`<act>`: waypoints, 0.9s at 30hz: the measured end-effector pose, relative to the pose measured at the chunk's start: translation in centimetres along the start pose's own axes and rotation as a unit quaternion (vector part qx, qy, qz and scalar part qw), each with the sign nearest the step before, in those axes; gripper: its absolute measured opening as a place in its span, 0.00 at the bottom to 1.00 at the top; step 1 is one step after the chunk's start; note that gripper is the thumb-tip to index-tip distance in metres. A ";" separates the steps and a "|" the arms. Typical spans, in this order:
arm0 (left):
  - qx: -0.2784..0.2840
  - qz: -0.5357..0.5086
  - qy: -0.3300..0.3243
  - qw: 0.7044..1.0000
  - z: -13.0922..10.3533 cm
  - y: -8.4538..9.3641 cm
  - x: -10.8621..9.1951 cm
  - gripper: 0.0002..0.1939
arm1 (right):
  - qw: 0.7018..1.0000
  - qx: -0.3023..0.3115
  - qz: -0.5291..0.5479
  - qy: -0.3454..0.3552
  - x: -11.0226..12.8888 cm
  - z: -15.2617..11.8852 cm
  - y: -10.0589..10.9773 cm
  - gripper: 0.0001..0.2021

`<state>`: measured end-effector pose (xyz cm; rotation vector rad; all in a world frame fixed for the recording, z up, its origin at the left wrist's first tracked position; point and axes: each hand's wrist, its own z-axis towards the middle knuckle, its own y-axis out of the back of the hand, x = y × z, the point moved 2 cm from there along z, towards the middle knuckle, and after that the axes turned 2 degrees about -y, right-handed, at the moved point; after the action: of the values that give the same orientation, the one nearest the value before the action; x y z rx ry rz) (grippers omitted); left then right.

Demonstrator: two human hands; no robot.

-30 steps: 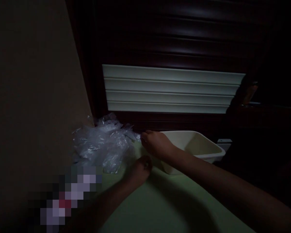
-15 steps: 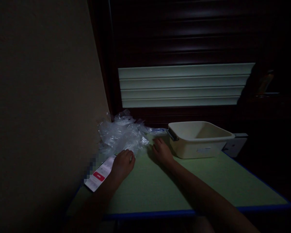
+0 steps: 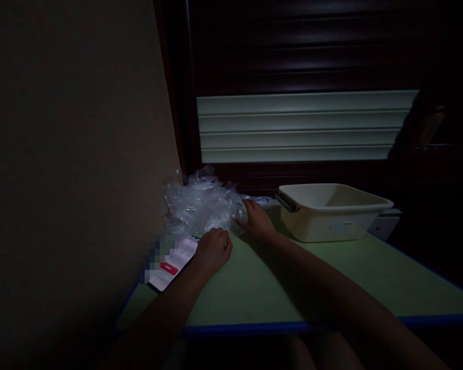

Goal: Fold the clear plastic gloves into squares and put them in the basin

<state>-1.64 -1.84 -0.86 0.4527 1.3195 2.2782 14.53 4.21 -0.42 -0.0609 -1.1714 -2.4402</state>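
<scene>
A crumpled heap of clear plastic bags (image 3: 200, 203) lies at the table's back left, against the wall. At its right edge is my right hand (image 3: 259, 222), thumb and fingers spread apart; its fingertips reach the plastic, and I cannot tell whether they press on it. My left hand (image 3: 215, 252) rests just in front of the heap with its fingers curled under, so whatever they may hold is hidden. Beside my left wrist lies a phone (image 3: 177, 264) with a lit white screen and a red button, partly covered by that hand.
A cream plastic tub (image 3: 330, 226) with dark handle clips stands at the back right of the green table (image 3: 250, 288), which has a blue edge. Behind it a pale box-like item (image 3: 384, 224) shows. A wall rises on the left, and a dark slatted panel at the back.
My right hand has moved left to the edge of the plastic heap, its fingers spreading wider. My left hand has shifted slightly right. The whole view has turned a little.
</scene>
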 end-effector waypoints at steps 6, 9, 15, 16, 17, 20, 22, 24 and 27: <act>-0.025 -0.027 -0.004 0.999 -0.1 0.0 -0.1 0.07 | 0.999 0.030 0.009 -0.006 0.6 -0.2 -1.8 0.14; -0.038 -0.051 -0.009 0.998 0.0 -0.1 0.0 0.07 | 0.999 0.025 0.034 -0.003 0.5 -0.5 -1.7 0.13; -0.071 -0.114 0.005 0.991 0.3 -0.1 0.3 0.08 | 0.986 -0.078 0.142 -0.028 0.5 -0.2 0.5 0.12; -0.077 -0.127 0.012 0.989 0.4 -0.1 0.4 0.08 | 0.980 -0.104 0.165 -0.039 0.6 -0.1 1.1 0.11; -0.082 -0.141 0.019 0.986 0.4 -0.1 0.5 0.08 | 0.972 -0.132 0.188 -0.051 0.7 0.0 1.8 0.11; -0.096 -0.189 0.046 0.976 0.5 -0.2 0.9 0.08 | 0.940 -0.209 0.258 -0.077 1.5 0.4 4.4 0.10; -0.100 -0.226 0.065 0.967 0.5 -0.5 1.2 0.05 | 0.918 -0.243 0.302 -0.082 2.1 0.7 6.2 0.10; -0.099 -0.269 0.081 0.955 0.5 -0.9 1.6 0.07 | 0.902 -0.256 0.338 -0.084 2.6 0.6 7.7 0.10; -0.099 -0.344 0.096 0.929 0.4 -1.6 2.0 0.14 | 0.892 -0.225 0.382 -0.089 2.4 -0.6 8.3 0.10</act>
<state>-2.69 0.22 -1.95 -0.2812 1.0862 1.8449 15.74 -1.63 5.83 -0.7499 -0.4610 -1.9370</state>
